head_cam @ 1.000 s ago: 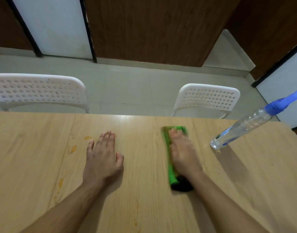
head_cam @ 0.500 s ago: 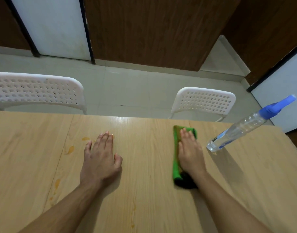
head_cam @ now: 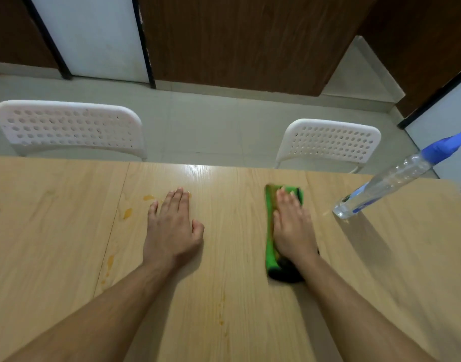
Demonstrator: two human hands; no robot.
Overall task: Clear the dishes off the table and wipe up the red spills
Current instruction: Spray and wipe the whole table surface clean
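The pale wood-grain tabletop [head_cam: 381,270] filled the near half of the room, with two white perforated chairs [head_cam: 67,126] pushed in along its far edge. No dishes stood on it. A clear spray bottle [head_cam: 381,186] with a blue head stood at the far right, its base on the wood.

The person's left hand [head_cam: 172,231] lay palm down left of centre, fingers [head_cam: 176,202] straight and close together, thumb tucked at the side, holding nothing. The right hand [head_cam: 293,228] pressed flat on a green cloth [head_cam: 270,231], fingers stretched forward along it rather than curled round it.

The cloth was folded into a long narrow strip running near to far, right of centre and between the left hand and the bottle. It was bright green, with a black patch at its near end by the wrist and brownish-orange staining near its far end.

The spills [head_cam: 127,212] looked orange more than red: small blots just left of the left hand, a thinner trail nearer along the board seam, and faint specks at near centre.
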